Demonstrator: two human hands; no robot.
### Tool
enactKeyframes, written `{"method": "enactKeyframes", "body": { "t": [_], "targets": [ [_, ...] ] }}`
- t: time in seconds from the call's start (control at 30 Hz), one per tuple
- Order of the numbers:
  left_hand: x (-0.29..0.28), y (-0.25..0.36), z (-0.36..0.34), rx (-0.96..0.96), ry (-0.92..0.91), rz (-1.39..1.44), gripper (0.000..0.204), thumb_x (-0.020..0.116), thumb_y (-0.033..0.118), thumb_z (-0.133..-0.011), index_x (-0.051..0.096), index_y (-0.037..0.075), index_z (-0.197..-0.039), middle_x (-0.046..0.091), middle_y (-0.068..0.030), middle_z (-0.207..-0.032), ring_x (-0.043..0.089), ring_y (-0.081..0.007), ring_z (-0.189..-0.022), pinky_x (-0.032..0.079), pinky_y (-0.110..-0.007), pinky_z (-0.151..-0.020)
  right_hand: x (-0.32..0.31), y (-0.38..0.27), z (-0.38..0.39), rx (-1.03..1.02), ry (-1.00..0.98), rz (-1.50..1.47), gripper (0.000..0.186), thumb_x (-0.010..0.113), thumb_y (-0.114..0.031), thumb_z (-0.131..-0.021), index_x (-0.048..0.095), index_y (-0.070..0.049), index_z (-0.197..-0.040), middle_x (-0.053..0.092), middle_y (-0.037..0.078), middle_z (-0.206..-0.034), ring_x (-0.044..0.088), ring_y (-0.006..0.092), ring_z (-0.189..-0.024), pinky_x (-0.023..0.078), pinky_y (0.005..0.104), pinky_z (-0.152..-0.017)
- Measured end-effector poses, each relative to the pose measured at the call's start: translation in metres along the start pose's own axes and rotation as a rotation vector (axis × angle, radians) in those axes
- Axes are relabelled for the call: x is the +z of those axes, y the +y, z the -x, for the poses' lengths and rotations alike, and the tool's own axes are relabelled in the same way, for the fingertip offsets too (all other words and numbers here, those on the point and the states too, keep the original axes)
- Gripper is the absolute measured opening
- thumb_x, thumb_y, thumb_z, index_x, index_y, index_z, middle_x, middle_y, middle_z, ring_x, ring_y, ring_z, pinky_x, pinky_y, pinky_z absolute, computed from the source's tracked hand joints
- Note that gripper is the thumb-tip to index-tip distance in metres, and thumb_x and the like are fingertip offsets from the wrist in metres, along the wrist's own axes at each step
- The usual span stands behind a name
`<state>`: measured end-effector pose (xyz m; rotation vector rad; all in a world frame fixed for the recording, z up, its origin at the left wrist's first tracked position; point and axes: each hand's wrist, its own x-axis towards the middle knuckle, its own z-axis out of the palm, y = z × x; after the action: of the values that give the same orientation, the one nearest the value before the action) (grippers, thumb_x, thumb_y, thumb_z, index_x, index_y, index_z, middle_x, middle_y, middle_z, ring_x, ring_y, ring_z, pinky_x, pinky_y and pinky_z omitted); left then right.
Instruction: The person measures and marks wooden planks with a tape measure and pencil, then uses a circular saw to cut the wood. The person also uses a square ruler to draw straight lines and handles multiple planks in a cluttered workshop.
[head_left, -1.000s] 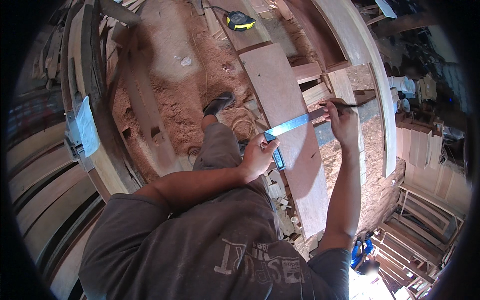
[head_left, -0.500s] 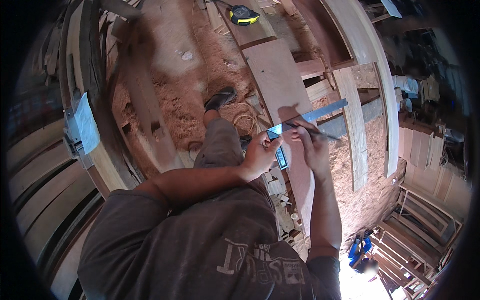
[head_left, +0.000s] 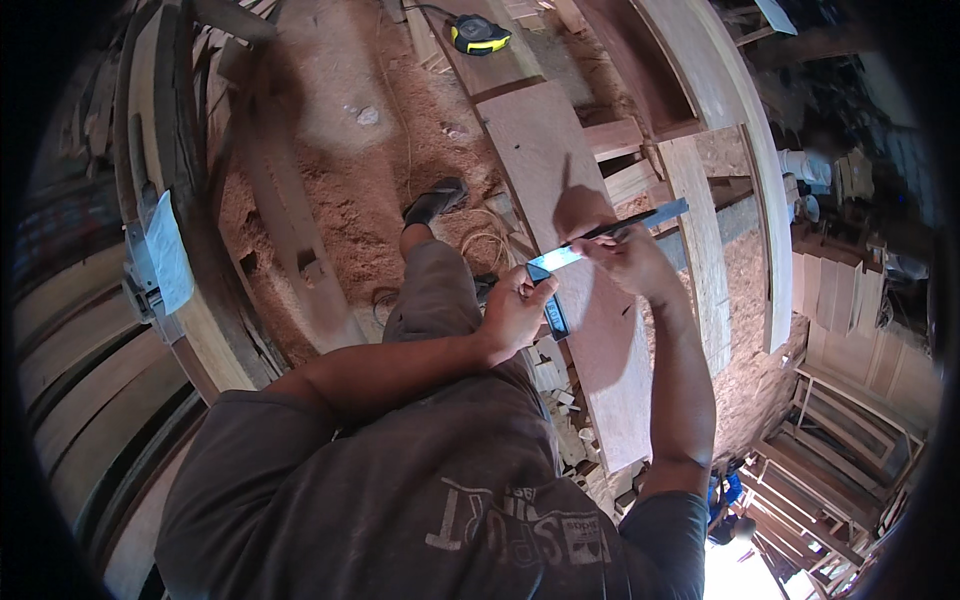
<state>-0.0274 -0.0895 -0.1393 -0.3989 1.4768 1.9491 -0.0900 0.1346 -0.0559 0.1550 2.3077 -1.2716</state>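
Observation:
A try square with a shiny metal blade [head_left: 552, 256] lies across a reddish wooden board [head_left: 610, 390]. My left hand [head_left: 512, 318] is closed on its dark handle [head_left: 555, 312] at the board's left edge. My right hand [head_left: 630, 262] is closed on a thin dark marking tool [head_left: 610, 228], which rests along the blade's edge near the middle of the board. Part of the blade is behind that hand and tool. A black and yellow tape measure [head_left: 480, 38] sits at the board's far end.
A pale plank [head_left: 700, 240] and a long wooden frame [head_left: 760, 180] stand at right. Timber beams [head_left: 230, 350] with a paper sheet [head_left: 170, 255] run along the left. Sawdust [head_left: 280, 180] and offcuts cover the floor. A person in blue [head_left: 728, 490] is at lower right.
My right hand moved left along the blade from its far end, then slightly back rightward, the tool now angled along the edge. My left hand stays on the square.

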Motion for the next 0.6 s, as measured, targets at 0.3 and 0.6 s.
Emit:
{"method": "enactKeyframes", "body": {
  "t": [0.3,0.6],
  "targets": [
    [0.0,0.017,0.004,-0.039,0.017,-0.164,0.024,0.074,0.023,-0.108,0.066,0.0,-0.107,0.065,-0.0037,-0.079,0.061,-0.0098,-0.06,0.051,-0.031,-0.053,-0.066,0.046,0.001,-0.007,0.198,-0.148,0.018,0.072,-0.009,-0.106,0.075,0.005,-0.117,0.081,0.013,-0.105,0.079,0.0207,-0.101,0.062,0.0357,-0.091],
    [-0.007,0.014,0.002,-0.056,-0.068,-0.103,0.019,0.071,0.021,-0.11,0.067,0.003,-0.114,0.066,-0.0059,-0.104,0.071,-0.0148,-0.086,0.066,-0.032,-0.069,0.048,0.033,0.058,-0.171,0.485,-0.284,0.029,0.07,-0.018,-0.11,0.069,0.004,-0.13,0.078,0.016,-0.116,0.075,0.0211,-0.104,0.061,0.0349,-0.093]
  ]
}}
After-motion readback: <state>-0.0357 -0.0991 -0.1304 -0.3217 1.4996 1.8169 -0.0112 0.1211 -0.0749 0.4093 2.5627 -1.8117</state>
